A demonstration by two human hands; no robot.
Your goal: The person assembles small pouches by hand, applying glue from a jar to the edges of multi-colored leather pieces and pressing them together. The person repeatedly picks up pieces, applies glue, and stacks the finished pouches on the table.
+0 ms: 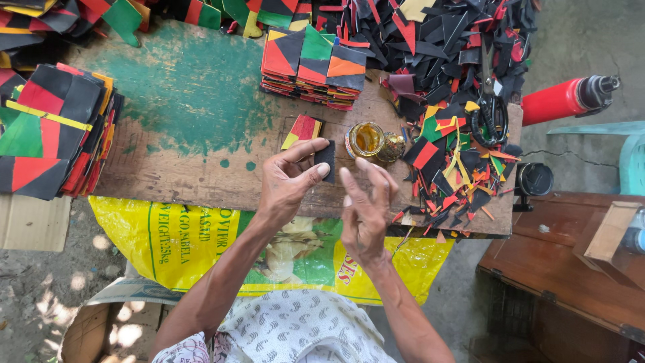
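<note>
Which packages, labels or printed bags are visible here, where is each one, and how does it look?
Printed sack: hangs under the wooden board's near edge; yellow plastic, green and red print, a pale picture.
Cardboard box: lower left, beside the sack; plain brown, flat side showing.
Small jar: on the board, just beyond the right hand; open, amber contents, label not readable.

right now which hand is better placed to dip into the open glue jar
Right. The right hand hovers free, fingertips just below the open jar. The left hand is pinching a small black piece.
</note>
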